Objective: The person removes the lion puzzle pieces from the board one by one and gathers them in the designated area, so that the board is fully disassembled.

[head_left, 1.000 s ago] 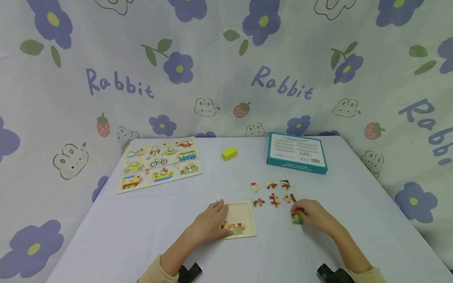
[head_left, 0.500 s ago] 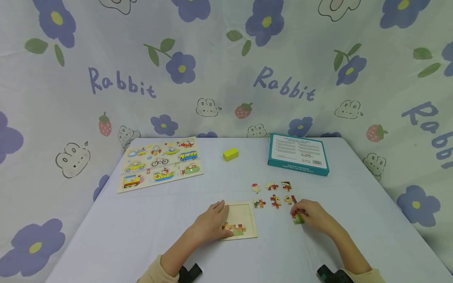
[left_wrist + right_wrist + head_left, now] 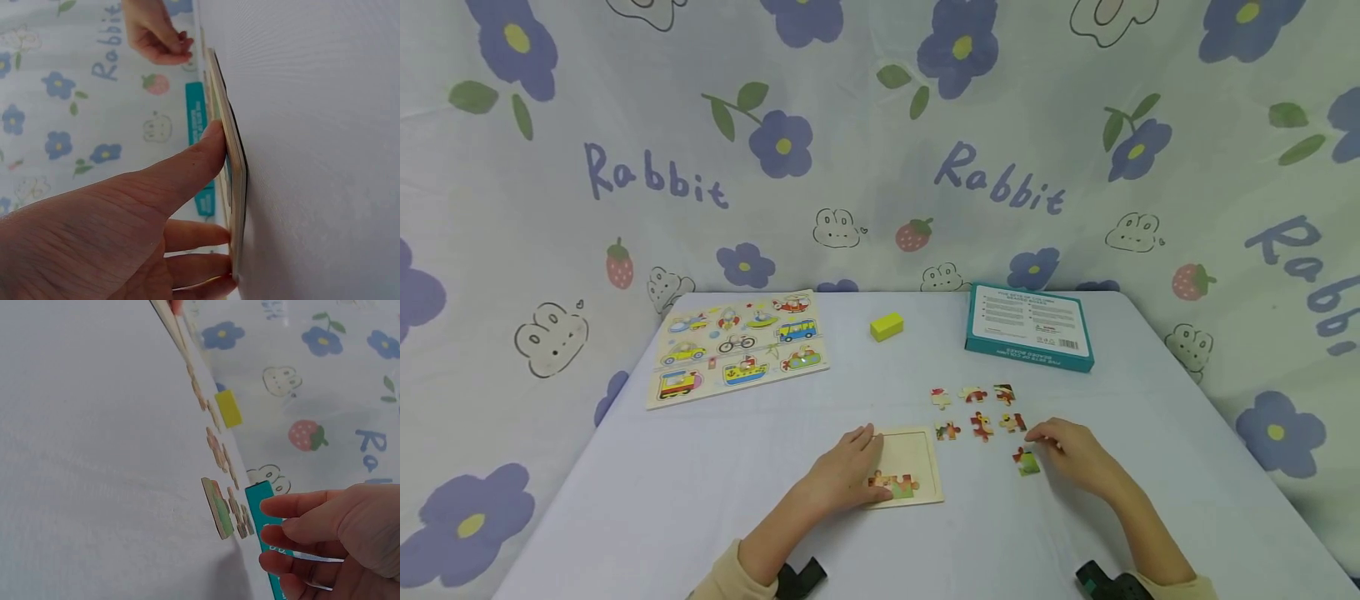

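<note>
My left hand [image 3: 844, 473] rests on the left side of a square wooden puzzle tray [image 3: 913, 450], its thumb on the joined pieces [image 3: 904, 486] along the bottom. The left wrist view shows that thumb [image 3: 209, 150] pressing down, with fingertips touching the tray farther along. Beside the tray, my right hand [image 3: 1075, 454] hovers with nothing in its loosely bent fingers. Just left of it a green-and-red jigsaw piece [image 3: 1027, 462] lies on the cloth, apart from the fingertips. Several more jigsaw pieces [image 3: 982, 426] lie in two rows between the hands, slightly farther back.
A wooden vehicle puzzle board [image 3: 741, 350] lies at the back left. A yellow block [image 3: 887, 327] stands at the back middle. At the back right is a teal-edged box [image 3: 1030, 325]. White cloth covers the table [image 3: 625, 500], and a printed curtain [image 3: 865, 167] hangs behind.
My right hand has let go of the green-and-red jigsaw piece and drawn slightly back to the right. The piece has turned a little. My left hand stays on the tray.
</note>
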A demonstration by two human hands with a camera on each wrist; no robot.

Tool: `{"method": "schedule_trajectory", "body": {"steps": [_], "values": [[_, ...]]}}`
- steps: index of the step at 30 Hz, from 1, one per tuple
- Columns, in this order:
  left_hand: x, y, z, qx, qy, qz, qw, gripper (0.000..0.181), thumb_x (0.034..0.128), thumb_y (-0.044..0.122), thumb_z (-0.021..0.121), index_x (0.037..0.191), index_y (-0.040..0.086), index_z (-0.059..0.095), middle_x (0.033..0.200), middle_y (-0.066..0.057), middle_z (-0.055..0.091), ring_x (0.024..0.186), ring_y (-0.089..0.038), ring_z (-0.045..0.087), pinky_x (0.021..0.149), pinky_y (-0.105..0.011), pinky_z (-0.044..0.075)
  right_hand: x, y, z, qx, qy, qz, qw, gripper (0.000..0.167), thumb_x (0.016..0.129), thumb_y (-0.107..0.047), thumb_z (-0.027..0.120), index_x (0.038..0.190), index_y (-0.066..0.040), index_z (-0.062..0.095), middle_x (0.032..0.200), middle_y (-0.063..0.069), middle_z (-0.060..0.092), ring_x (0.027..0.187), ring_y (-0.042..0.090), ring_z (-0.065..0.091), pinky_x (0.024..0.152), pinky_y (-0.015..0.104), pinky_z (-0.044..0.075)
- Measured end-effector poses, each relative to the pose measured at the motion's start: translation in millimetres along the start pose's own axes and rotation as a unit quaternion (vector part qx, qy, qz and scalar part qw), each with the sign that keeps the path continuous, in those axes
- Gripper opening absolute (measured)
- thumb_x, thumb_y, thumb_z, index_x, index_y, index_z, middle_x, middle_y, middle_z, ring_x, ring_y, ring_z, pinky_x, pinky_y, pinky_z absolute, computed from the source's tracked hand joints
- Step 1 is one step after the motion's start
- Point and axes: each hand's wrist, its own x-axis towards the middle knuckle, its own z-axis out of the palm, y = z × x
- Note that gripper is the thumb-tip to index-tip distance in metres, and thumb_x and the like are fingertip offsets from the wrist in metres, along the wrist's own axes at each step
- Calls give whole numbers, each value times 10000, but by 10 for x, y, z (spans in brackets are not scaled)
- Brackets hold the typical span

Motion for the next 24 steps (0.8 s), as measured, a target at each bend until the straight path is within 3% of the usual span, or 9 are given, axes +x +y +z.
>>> {"method": "schedule_trajectory", "body": {"steps": [8, 14, 24], "values": [[0, -6, -1, -11, 1, 3, 10000, 793, 794, 454, 666, 1349, -42, 396, 1412, -227, 333, 1306, -343, 296, 995, -443, 343, 24, -93, 9, 94, 180, -152, 9997, 178, 813, 46, 631, 950, -61, 670, 877, 29, 629, 703, 59, 493, 598, 217, 468], [-9, -6, -5, -68, -58, 14, 10000, 795, 799, 452, 663, 1358, -40, 385, 1421, -223, 320, 1313, -341, 284, 1005, -446, 329, 91, -229, 33, 81, 294, -4, 9995, 258, 826, -22, 651, 1082, -52, 631, 990, 58, 575, 775, 111, 509, 609, 211, 476], [-10, -14, -1, -137, -117, 45, 9998, 767, 828, 436, 637, 1364, -44, 374, 1432, -223, 300, 1324, -337, 264, 1020, -444, 307, 200, -443, 131, 102, 231, -466, 9986, 363, 815, -8, 663, 1165, -46, 572, 1118, 72, 557, 956, 246, 578, 772, 366, 511]]}}
